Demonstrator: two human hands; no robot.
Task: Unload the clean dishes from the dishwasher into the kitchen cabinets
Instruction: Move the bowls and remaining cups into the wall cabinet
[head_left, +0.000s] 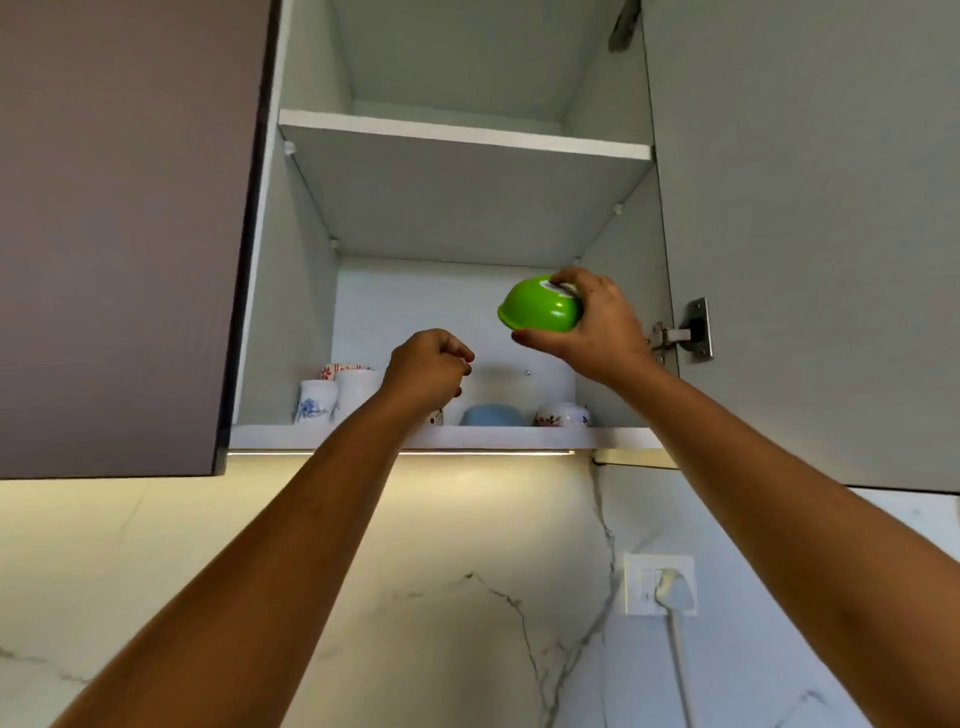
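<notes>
A: Where is the bowl (540, 307)?

B: The right hand (597, 327) holds it up inside the cabinet (306, 291), above the low shelf (498, 437) and under the next shelf (462, 136). Fingers wrap its base, thumb under the rim.

A: Which way does it point?

B: Upside down and tipped. Its mouth faces down and left.

A: Any room?

B: Yes. Open space sits under the bowl, over a blue bowl (492, 415). 2 cups (332, 397) stand by the left wall. A small flowered dish (563, 415) sits near the right wall.

A: And the left hand (428, 371)?

B: Curled shut, holding nothing I can see, near the shelf's front edge.
</notes>
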